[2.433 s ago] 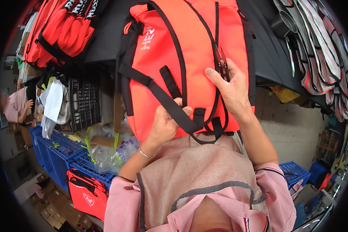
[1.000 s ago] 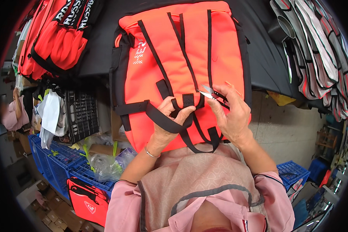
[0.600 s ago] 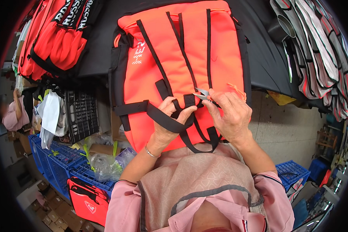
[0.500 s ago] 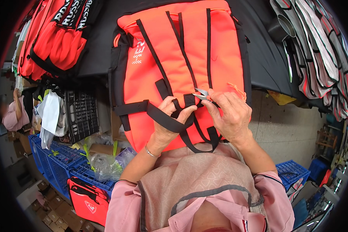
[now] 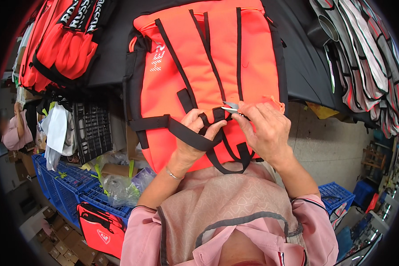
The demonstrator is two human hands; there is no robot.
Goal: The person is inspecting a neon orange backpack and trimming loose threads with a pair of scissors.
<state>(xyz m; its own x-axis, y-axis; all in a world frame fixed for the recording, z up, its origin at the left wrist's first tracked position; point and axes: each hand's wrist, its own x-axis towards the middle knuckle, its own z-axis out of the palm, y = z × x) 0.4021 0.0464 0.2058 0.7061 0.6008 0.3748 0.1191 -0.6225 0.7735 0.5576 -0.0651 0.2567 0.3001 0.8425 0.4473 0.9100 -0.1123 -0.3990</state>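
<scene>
A coral-orange backpack (image 5: 164, 97) with black trim lies before me, its shoulder straps (image 5: 226, 57) running up its middle. My left hand (image 5: 195, 133) is closed on the lower end of a shoulder strap, thumb and fingers pinching it beside a black webbing patch (image 5: 218, 114). A wide black webbing band (image 5: 188, 136) passes over that hand. In my right hand (image 5: 267, 128) is a small pair of thread snips (image 5: 230, 108), silver blades pointing left, the tips close to the patch. Most of the snips' handle is hidden by my fingers. Orange cord (image 5: 277, 104) lies beyond my right knuckles.
Red bags (image 5: 66, 53) are stacked at the far left, grey ones (image 5: 363, 57) at the far right, beside a metal cup (image 5: 326, 30). Blue crates (image 5: 62, 177) and a small red bag (image 5: 101, 230) stand at lower left. Another person (image 5: 17, 128) is at the left edge.
The backpack has shifted slightly to the left. The snips' blades have moved a little, and my right hand has edged rightward. My left hand keeps its hold.
</scene>
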